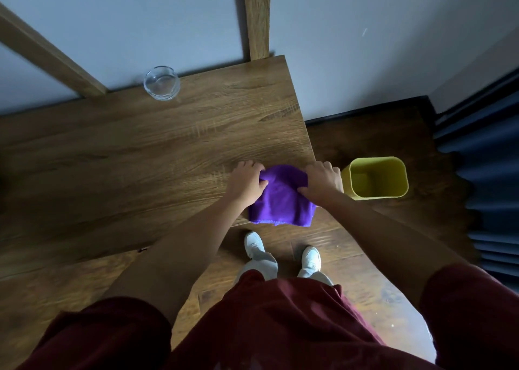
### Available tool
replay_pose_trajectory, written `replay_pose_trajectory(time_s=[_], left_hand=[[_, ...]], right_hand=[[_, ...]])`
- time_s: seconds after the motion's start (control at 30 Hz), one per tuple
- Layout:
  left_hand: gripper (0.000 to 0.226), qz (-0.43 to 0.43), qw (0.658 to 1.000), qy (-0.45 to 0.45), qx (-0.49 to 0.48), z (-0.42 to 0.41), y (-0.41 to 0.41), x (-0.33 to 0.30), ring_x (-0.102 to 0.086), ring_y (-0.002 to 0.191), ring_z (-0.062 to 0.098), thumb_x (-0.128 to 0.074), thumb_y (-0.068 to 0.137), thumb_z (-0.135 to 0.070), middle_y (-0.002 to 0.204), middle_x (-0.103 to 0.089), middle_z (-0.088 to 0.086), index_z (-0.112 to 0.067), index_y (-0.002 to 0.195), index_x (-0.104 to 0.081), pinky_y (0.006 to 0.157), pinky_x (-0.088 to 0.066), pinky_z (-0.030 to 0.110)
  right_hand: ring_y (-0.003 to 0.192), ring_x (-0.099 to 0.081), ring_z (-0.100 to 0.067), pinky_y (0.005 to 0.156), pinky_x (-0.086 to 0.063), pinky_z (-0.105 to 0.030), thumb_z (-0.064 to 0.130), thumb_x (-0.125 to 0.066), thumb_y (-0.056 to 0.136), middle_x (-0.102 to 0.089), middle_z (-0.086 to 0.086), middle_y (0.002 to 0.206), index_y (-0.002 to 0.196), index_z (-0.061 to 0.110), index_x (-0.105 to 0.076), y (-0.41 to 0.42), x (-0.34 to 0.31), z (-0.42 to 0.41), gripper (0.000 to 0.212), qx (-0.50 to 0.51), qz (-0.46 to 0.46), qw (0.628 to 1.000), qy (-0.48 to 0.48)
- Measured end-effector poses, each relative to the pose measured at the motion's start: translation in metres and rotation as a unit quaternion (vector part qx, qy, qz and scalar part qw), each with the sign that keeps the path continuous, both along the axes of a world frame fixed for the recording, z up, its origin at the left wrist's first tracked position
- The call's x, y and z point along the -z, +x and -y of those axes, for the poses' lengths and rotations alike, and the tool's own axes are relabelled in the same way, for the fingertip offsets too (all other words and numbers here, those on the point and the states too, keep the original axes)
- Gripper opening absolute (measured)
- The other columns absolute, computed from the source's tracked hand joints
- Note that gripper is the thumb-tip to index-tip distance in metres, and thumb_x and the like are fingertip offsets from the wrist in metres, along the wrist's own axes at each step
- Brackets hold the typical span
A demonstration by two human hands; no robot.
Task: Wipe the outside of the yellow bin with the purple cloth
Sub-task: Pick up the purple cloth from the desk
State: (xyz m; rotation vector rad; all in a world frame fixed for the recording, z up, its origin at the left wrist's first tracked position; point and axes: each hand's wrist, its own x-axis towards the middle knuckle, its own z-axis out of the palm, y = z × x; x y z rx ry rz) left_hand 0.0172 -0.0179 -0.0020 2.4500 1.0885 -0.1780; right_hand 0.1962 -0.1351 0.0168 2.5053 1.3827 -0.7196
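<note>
My dark red shirt (pixel 280 327) hangs low while both my hands pinch the purple cloth (pixel 280 198) at the bench (pixel 140 150) corner, and the yellow bin (pixel 376 177) stands on the floor by my right hand (pixel 323 180), farther from my left hand (pixel 245 183)

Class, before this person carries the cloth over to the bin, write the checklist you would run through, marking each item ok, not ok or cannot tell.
1. Purple cloth gripped by left hand and right hand: ok.
2. Cloth touching the yellow bin: not ok, they are apart.
3. Bin upright on the floor, right of the table: ok.
4. Bin interior free of objects: ok.
5. Glass bowl away from the hands: ok, far back by the wall.
6. Dirt on the bin's outside: cannot tell.
</note>
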Motion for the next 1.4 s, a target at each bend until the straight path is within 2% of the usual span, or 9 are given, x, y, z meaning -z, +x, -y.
replay_pose_trajectory(time_s=[0.27,0.5,0.7,0.8,0.93,1.07,1.17,1.3,1.4], left_hand=[[0.018,0.174,0.983,-0.045,-0.022,0.018,0.019,-0.046,-0.063,0.106,0.029,-0.075,0.087,-0.016,0.104,-0.071,0.009,-0.006,0.099,-0.067,0.094,-0.045,0.035],[0.021,0.284,0.951,-0.106,-0.068,0.059,0.054,-0.114,-0.055,0.09,0.003,-0.072,0.089,-0.01,0.1,-0.063,-0.006,-0.021,0.102,-0.059,0.082,-0.04,0.01],[0.022,0.33,0.935,-0.121,-0.051,0.097,0.091,-0.162,-0.058,0.075,-0.013,-0.066,0.098,-0.01,0.098,-0.066,-0.007,-0.008,0.12,-0.067,0.074,-0.042,0.005],[0.02,0.349,0.929,-0.124,-0.019,0.117,0.102,-0.177,-0.059,0.078,-0.012,-0.067,0.097,-0.017,0.099,-0.067,0.0,-0.009,0.115,-0.068,0.077,-0.044,0.011],[0.012,0.385,0.908,-0.16,0.031,0.144,0.108,-0.196,-0.06,0.093,-0.013,-0.063,0.094,-0.019,0.104,-0.068,-0.012,-0.014,0.106,-0.064,0.087,-0.044,0.012],[0.011,0.43,0.871,-0.234,0.045,0.166,0.114,-0.211,-0.062,0.078,-0.001,-0.067,0.092,-0.024,0.087,-0.069,-0.006,-0.016,0.1,-0.067,0.074,-0.047,0.017],[0.011,0.44,0.854,-0.272,0.059,0.183,0.116,-0.215,-0.063,0.077,0.008,-0.07,0.09,-0.037,0.081,-0.069,-0.009,-0.028,0.096,-0.068,0.071,-0.05,0.026],[0.005,0.453,0.84,-0.287,0.076,0.211,0.12,-0.213,-0.061,0.077,-0.001,-0.069,0.094,-0.034,0.079,-0.068,-0.024,-0.035,0.098,-0.065,0.074,-0.048,0.02],[0.004,0.455,0.827,-0.316,0.09,0.239,0.125,-0.212,-0.062,0.081,0.0,-0.067,0.096,-0.03,0.082,-0.068,-0.024,-0.033,0.097,-0.065,0.078,-0.048,0.023]], right_hand=[[0.1,-0.064,-0.03,0.083,-0.05,-0.04,0.03,-0.079,0.076,-0.062,-0.001,0.105,0.111,0.021,-0.056,0.037,-0.036,0.037,0.043,0.074,-0.147,0.979,0.116],[0.086,-0.057,-0.021,0.072,-0.046,-0.035,0.031,-0.082,0.078,-0.062,0.004,0.097,0.104,0.019,-0.06,0.084,-0.096,0.086,0.036,0.047,-0.14,0.956,0.254],[0.081,-0.052,-0.017,0.068,-0.037,-0.032,0.032,-0.078,0.087,-0.058,0.007,0.084,0.1,0.014,-0.069,0.128,-0.15,0.139,0.024,0.015,-0.091,0.921,0.377],[0.084,-0.053,-0.017,0.072,-0.041,-0.032,0.035,-0.074,0.088,-0.06,0.007,0.085,0.105,0.012,-0.074,0.137,-0.17,0.172,0.028,0.03,-0.087,0.906,0.412],[0.109,-0.066,-0.022,0.095,-0.052,-0.039,0.035,-0.067,0.091,-0.074,-0.003,0.113,0.12,0.014,-0.075,0.128,-0.185,0.215,0.037,0.09,-0.109,0.883,0.448],[0.1,-0.068,-0.016,0.091,-0.055,-0.039,0.026,-0.064,0.098,-0.076,0.002,0.107,0.12,0.018,-0.074,0.11,-0.198,0.255,0.025,0.156,-0.14,0.85,0.483],[0.089,-0.065,-0.015,0.083,-0.054,-0.039,0.03,-0.062,0.097,-0.072,0.002,0.097,0.115,0.026,-0.069,0.09,-0.204,0.278,0.019,0.25,-0.201,0.794,0.517],[0.081,-0.06,-0.011,0.074,-0.048,-0.031,0.023,-0.07,0.094,-0.067,-0.001,0.093,0.11,0.025,-0.061,0.056,-0.21,0.303,0.018,0.397,-0.292,0.627,0.603],[0.085,-0.068,-0.008,0.078,-0.055,-0.027,0.021,-0.073,0.095,-0.072,0.002,0.098,0.127,0.016,-0.059,0.032,-0.207,0.328,0.036,0.439,-0.305,0.605,0.589]])
